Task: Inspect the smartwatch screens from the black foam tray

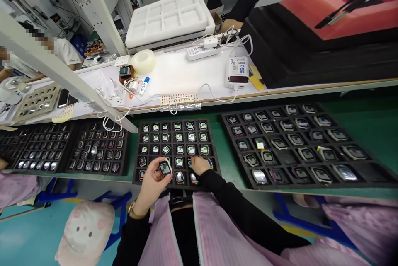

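Note:
My left hand (154, 185) holds a square smartwatch head (165, 167) between thumb and fingers, its lit screen facing up, above the near left part of a black foam tray (214, 146). The tray carries rows of similar watch heads, most with white and green screens. My right hand (200, 165) reaches over the near right part of this tray. Its fingers are bent together at a watch head (189, 163) lying in a compartment, partly hidden by the fingertips. One watch head (166, 149) in the tray lies turned askew.
A larger tray (287, 158) of watch heads lies to the right, more trays (101, 152) to the left. Above them runs a white shelf (186, 75) with a tape roll (143, 61), cables and a white device (237, 71). A slanted metal post (71, 67) stands at left.

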Motion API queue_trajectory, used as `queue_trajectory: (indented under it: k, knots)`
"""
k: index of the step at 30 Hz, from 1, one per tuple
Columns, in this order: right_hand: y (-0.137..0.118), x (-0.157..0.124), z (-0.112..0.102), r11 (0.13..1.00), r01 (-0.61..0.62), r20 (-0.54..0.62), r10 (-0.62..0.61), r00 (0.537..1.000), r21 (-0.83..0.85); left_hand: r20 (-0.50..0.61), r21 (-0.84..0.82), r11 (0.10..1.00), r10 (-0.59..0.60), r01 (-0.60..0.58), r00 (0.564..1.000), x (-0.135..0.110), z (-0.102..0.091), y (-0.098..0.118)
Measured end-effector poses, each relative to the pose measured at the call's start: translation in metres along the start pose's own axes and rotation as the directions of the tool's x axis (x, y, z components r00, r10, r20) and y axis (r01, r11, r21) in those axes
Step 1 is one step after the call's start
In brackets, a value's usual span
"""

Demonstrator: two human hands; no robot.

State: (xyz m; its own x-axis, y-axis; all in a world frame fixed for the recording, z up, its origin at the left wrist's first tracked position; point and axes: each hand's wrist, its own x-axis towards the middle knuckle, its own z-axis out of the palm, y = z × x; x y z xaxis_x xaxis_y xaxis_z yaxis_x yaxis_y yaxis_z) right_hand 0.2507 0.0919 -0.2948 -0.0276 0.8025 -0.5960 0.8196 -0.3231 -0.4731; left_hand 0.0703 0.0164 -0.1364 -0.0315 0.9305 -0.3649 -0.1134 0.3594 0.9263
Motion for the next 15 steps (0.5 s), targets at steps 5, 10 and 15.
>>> queue_trajectory:
  k: [5,10,15]
  knots:
    - [-0.001,-0.003,-0.001,0.984,-0.002,0.015,0.0,1.0,0.176,0.0,0.038,0.999,0.036,-0.036,0.999,0.004,0.005,-0.001]
    - [-0.004,-0.021,-0.022,0.882,-0.004,0.077,-0.036,0.996,0.47,0.04,0.054,0.996,0.073,-0.075,0.997,0.005,0.009,0.008]
    - [-0.018,-0.067,-0.068,0.486,0.064,0.113,-0.326,0.939,0.872,0.161,0.042,0.992,0.114,-0.122,0.98,0.007,0.019,0.025]
